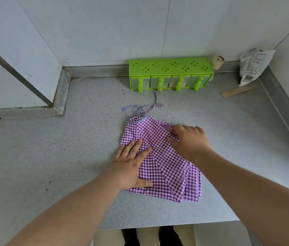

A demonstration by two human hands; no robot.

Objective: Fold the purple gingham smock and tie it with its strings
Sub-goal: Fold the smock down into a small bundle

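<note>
The left hand (131, 164) is laid flat on the near-left part of the purple gingham smock (165, 167), fingers straight and spread, thumb stretched along the fabric toward the near edge; nothing is gripped by it, the cloth is only pressed down. The right hand (189, 141) is placed on the far-right part of the smock, its fingers bent at the knuckles and its fingertips dug into a bunched ridge of fabric, so that a fold of the cloth is pinched there. Both bare forearms are stretched in from the near edge of the view.

The smock is spread on the grey speckled countertop (69, 157), roughly in the middle, already folded into a narrow layered shape with several edges stacked at its near-right corner; a blue-striped band is seen at its far end. The strings (150, 108) are left loose on the counter just beyond that band, one strand reaching toward the green spice rack (170, 73); the strand's end lies just before the rack's feet.

The rack is set against the back wall, with clear compartments along its front; a small beige container (217, 62) is seen at its right end. Farther right, a crumpled printed packet (253, 66) is leaned in the corner, and a flat wooden strip (239, 92) is laid near it.
</note>
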